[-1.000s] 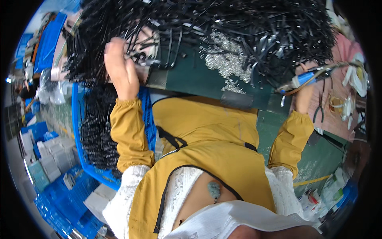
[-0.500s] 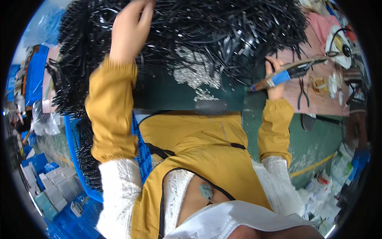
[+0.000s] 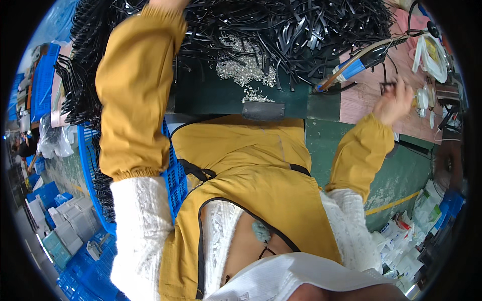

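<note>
Lying heaped toward the far edge: glossy black flat strips

A dark green surface is covered by the strips toward its far and left edges. A pile of small silver metal pieces is spread in front of them, and is partly overlaid by a few strip ends. At the middle of the front edge, a dark grey rectangular plate is set just beside the nearest pieces.

The left hand is cut off by the picture's upper edge, above the strips; whether it is spread, closed or holding something cannot be told. The right hand is seen blurred over the pink board at the surface's right side, its fingers bent. A small dark object is seen at its fingertips, but whether it is gripped cannot be told.

A blue-and-black rod-shaped tool is tilted across the board's left edge, apart from that hand, its tip pointed toward the strips. Below the surface's left front corner, more black strips are held in a blue plastic mesh crate.
</note>
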`<action>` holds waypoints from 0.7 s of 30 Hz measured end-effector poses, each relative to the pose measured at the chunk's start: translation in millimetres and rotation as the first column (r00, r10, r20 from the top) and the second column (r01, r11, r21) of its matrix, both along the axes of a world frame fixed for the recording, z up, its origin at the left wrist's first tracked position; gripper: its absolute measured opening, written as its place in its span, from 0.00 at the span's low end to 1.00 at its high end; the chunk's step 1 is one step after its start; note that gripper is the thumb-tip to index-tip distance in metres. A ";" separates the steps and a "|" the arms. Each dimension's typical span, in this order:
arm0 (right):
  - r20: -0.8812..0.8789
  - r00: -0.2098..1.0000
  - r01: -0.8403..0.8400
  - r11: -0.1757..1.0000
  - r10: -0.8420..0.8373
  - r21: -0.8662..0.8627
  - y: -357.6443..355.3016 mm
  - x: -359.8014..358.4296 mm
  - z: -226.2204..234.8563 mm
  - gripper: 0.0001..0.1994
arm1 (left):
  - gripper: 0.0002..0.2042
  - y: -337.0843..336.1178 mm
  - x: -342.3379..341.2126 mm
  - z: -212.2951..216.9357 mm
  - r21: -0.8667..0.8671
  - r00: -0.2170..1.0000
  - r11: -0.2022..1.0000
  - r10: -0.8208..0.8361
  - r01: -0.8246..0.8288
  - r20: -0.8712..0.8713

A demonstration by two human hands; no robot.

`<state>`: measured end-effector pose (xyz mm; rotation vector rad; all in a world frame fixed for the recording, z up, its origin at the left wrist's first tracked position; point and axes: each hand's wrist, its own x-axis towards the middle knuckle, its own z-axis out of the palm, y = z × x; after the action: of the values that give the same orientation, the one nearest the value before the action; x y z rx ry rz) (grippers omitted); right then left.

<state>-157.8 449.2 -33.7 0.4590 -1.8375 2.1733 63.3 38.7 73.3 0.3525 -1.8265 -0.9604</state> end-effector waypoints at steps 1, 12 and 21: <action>-0.141 0.987 -0.098 0.988 0.082 -0.117 -3.8 28.2 13.2 0.05 | 0.20 28.1 20.2 -4.2 0.227 0.968 0.951 -0.167 0.209 -0.189; 0.404 0.559 -0.791 0.612 0.724 -0.003 -74.2 216.0 -71.6 0.06 | 0.25 259.2 169.1 -210.3 0.476 0.945 0.818 -0.252 0.323 -0.208; 0.364 0.674 -0.725 0.672 0.643 0.155 -83.9 226.6 -61.8 0.04 | 0.28 267.0 166.9 -215.4 0.251 0.991 0.959 -0.127 0.134 -0.046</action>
<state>68.8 365.3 -95.5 1.1397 -2.4594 2.5262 230.2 305.7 -142.1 0.3751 -1.7192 -1.2908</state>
